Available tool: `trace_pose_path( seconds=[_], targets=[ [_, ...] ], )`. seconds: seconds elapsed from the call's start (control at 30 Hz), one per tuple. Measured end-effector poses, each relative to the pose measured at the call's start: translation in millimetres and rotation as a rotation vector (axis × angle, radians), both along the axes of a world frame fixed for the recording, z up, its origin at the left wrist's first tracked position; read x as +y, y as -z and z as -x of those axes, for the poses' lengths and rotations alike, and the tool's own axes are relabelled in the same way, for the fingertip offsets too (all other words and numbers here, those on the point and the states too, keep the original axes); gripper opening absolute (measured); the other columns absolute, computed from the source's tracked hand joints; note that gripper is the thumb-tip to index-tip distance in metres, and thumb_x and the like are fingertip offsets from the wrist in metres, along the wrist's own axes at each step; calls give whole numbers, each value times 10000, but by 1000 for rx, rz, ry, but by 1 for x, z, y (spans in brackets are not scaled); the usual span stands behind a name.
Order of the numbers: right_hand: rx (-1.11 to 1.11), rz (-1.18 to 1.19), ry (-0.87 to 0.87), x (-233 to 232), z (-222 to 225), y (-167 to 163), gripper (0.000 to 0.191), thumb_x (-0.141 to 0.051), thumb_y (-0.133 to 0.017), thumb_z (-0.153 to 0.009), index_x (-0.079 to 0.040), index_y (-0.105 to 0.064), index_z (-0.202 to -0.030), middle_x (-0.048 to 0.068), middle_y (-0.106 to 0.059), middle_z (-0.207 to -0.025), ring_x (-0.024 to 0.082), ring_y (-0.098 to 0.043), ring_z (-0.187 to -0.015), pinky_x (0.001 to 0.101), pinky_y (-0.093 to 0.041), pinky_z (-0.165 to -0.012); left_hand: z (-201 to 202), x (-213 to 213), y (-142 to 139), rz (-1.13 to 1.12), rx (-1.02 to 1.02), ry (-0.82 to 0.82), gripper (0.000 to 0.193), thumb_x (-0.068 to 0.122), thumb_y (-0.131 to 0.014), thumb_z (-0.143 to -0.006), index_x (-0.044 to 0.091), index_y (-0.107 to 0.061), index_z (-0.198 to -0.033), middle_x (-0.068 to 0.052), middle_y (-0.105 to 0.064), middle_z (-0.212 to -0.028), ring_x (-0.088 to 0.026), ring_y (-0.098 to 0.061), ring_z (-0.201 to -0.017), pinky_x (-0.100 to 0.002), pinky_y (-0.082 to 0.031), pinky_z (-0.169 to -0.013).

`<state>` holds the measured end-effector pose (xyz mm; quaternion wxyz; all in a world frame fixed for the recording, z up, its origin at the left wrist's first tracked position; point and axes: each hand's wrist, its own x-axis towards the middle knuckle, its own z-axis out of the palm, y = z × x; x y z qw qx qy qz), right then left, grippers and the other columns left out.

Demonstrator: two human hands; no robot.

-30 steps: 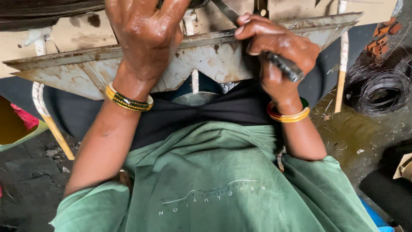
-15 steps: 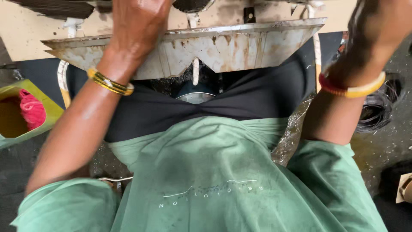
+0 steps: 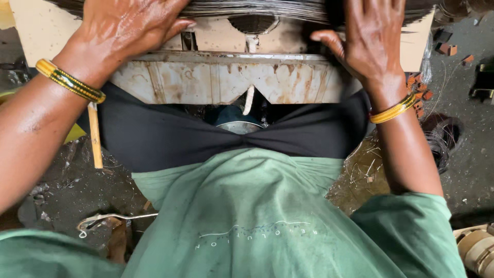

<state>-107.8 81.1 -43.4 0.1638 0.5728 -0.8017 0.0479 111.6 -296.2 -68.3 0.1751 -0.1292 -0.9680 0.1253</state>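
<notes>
Fingertips of left hand (image 3: pixel 128 25) and right hand (image 3: pixel 373 38) cut by top edge; wire bundle (image 3: pixel 257 7) mostly cropped; grip unclear.

I see a dark, grimy floor (image 3: pixel 62 195) below everything, littered with bits of wire and grit. Well right of the right-hand fingers lie broken brick pieces (image 3: pixel 445 49) and, lower, a dark coil of wire (image 3: pixel 442 141). Below the left-hand fingers a wooden stick (image 3: pixel 95 136) stands upright (beside something yellow, too hidden to tell). Light is dim and even.

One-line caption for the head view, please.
Both hands, left hand and right hand, press a wire bundle on a rusty metal bench.
</notes>
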Motion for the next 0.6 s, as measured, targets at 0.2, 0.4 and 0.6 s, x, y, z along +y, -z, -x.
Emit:
trace_pose_path(
  seconds=[0.2,0.4,0.6],
  targets=[
    [-28,-183,-95,-8,9,14,520,-91,-594,-1066,-281,-543,-1547,222,-502,-1598,401,-494,-1456,655,-271,-1198,13,2,-6,46,75,120,564,388,-647,-1076,157,-476,-1561,15,-584,-1493,-90,-593,-1266,-278,-484,-963],
    [-24,-203,-122,-6,17,19,540,-159,-554,-1146,-411,-501,-1620,200,-475,-1655,400,-463,-1536,687,-239,-1198,20,1,-14,176,14,131,626,420,-589,-1107,150,-408,-1642,13,-504,-1620,-80,-526,-1415,-317,-371,-1080],
    [2,-191,-149,-5,24,23,550,-221,-519,-1138,-455,-425,-1627,190,-453,-1649,400,-467,-1544,714,-210,-1175,32,1,-23,570,58,113,608,395,-469,-1075,321,-369,-1670,85,-397,-1642,-53,-409,-1458,-410,-261,-1134]
  ],
)
